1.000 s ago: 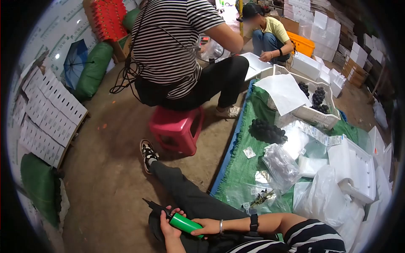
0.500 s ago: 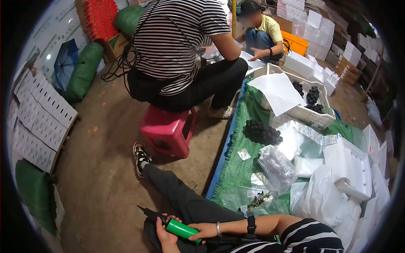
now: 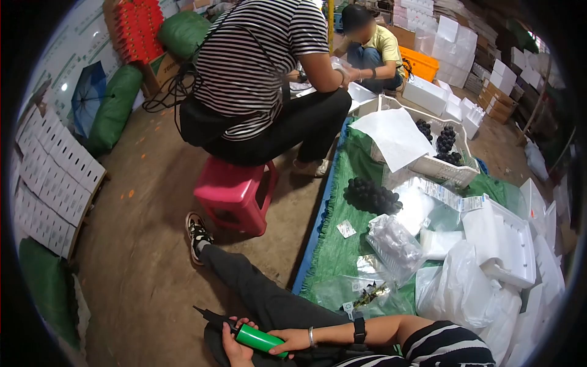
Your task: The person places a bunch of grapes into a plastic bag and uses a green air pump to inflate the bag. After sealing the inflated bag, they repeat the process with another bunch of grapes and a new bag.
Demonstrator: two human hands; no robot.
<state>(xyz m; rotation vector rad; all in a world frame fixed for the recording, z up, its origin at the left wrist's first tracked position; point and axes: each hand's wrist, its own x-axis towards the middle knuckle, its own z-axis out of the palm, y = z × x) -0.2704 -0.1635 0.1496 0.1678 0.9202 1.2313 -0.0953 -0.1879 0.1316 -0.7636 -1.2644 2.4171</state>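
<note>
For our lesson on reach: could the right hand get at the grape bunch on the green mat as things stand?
Probably not at once. The right hand grips the green tube with the left hand, and the grapes lie far up the mat, past plastic bags. Nothing walls them off.

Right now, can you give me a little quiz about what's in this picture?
1. True or false: the left hand and the right hand both hold the green tube.
2. What colour is the stool? A blue, B pink, C yellow.
3. Fill in: the white crate holds dark ___.
Key: 1 true; 2 B; 3 grapes.
</note>
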